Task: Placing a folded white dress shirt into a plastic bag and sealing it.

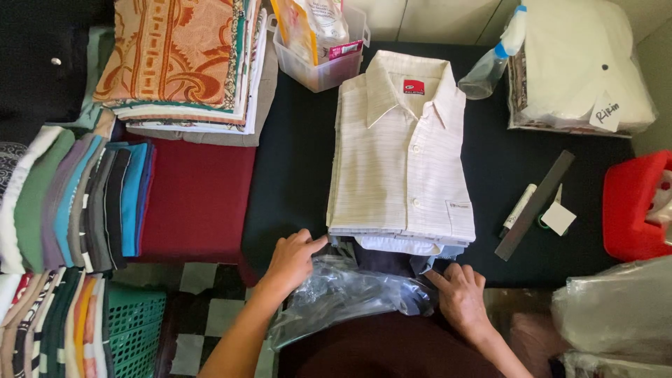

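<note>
Crumpled clear plastic bag (pixel 350 294) lies at the near edge of the black surface (pixel 294 161), between the hands. Left hand (pixel 292 260) rests fingers extended on the bag's upper left, gripping nothing; right hand (pixel 462 297) presses flat by its right end. Just beyond, a folded cream striped shirt (pixel 399 154) tops a small stack. Folded cloths (pixel 77 203) line the left side; a red container (pixel 633 206) sits right.

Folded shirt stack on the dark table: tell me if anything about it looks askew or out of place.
The cream striped shirt on top lies square and buttoned. Under its near edge, white and blue garments poke out unevenly. The clear plastic bag is crumpled at that end between the left hand and right hand. Nothing looks damaged.
</note>
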